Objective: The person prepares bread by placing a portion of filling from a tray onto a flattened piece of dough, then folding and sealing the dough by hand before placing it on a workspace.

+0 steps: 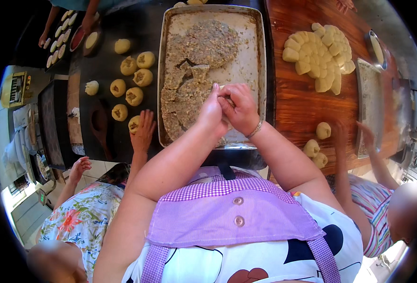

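Note:
My left hand (211,114) and my right hand (241,104) are pressed together, fingers closed, above a large metal tray (253,42). A pale edge of what looks like a piece of dough (221,87) shows at their fingertips; the rest of it is hidden by my hands. Under and beyond my hands, a greyish-brown chopped filling (208,42) covers the tray's left part and far middle, with a ragged gap in it. Left of the tray, several round filled buns (134,96) sit on the dark tabletop, dark filling showing in their pinched tops.
A co-worker's hand (143,128) touches the nearest bun at left, beside a wooden spoon (100,125). On the brown wooden table at right lie clustered dough pieces (314,59) and loose dough balls (323,130), near another co-worker's hands (343,134). Someone works at the far left.

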Action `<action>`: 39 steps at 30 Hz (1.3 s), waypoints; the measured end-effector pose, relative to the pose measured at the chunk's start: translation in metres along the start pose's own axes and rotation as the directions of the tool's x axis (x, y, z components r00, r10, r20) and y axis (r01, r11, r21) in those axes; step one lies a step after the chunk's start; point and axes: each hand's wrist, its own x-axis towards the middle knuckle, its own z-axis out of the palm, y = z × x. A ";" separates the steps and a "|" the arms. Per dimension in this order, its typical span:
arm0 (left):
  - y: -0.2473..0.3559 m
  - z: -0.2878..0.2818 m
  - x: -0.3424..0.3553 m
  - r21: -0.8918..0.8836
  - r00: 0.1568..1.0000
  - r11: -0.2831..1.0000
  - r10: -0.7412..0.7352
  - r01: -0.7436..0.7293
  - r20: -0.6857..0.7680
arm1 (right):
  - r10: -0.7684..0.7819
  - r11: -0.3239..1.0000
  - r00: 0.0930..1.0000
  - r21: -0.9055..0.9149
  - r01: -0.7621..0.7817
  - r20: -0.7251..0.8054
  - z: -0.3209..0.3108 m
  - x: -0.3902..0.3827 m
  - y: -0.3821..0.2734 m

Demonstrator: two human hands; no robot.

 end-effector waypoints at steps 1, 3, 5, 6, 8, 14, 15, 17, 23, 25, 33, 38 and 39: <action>0.003 0.001 -0.005 0.001 1.000 1.000 -0.003 0.003 0.010 | 0.003 1.000 1.000 0.017 -0.003 0.012 -0.002 0.004 -0.006; 0.011 0.008 -0.015 0.009 0.999 0.999 -0.040 0.040 0.026 | 0.041 0.995 0.997 0.095 -0.035 -0.063 -0.004 0.011 -0.015; 0.011 0.009 -0.017 0.004 0.998 1.000 -0.012 0.012 0.054 | 0.100 0.987 0.992 0.136 -0.090 -0.073 -0.004 0.011 -0.017; 0.007 0.006 -0.013 -0.006 0.997 0.999 0.035 -0.035 0.075 | 0.138 0.982 0.989 0.136 -0.130 -0.048 -0.002 0.007 -0.014; -0.002 0.000 -0.005 0.006 0.989 0.993 0.118 -0.119 0.087 | 0.200 0.972 0.979 0.130 -0.195 -0.025 0.003 -0.003 -0.008; -0.019 -0.014 0.002 0.003 0.968 0.968 0.249 -0.249 0.009 | 0.190 0.982 0.979 0.040 -0.187 -0.075 0.018 -0.016 -0.017; -0.021 -0.021 0.006 -0.038 0.973 0.973 0.227 -0.226 0.032 | 0.197 0.976 0.979 0.100 -0.191 -0.050 0.016 -0.014 -0.015; -0.020 -0.024 0.007 -0.064 0.993 0.991 0.117 -0.114 0.031 | 0.210 0.955 0.978 0.215 -0.205 0.000 0.011 -0.009 -0.007; 0.006 -0.036 -0.015 -0.107 0.995 0.990 -0.080 0.086 0.057 | 0.504 0.775 0.864 0.444 -0.450 -0.005 -0.039 0.003 0.047; 0.004 -0.043 -0.015 -0.101 0.991 0.991 -0.080 0.091 0.110 | 0.551 0.833 0.821 -0.154 -0.531 0.149 -0.051 -0.029 0.094; 0.013 -0.047 -0.031 -0.128 0.979 0.986 -0.087 0.112 0.182 | 0.453 0.701 0.888 -0.650 -0.295 0.085 -0.051 -0.081 0.026; 0.021 -0.060 -0.035 -0.169 0.973 0.982 -0.047 0.087 0.227 | 0.503 0.738 0.631 0.087 -0.669 0.591 -0.032 -0.208 -0.033; 0.022 -0.058 -0.037 -0.177 0.973 0.979 -0.059 0.099 0.221 | 0.394 0.628 0.575 0.246 -0.738 0.717 -0.029 -0.244 -0.023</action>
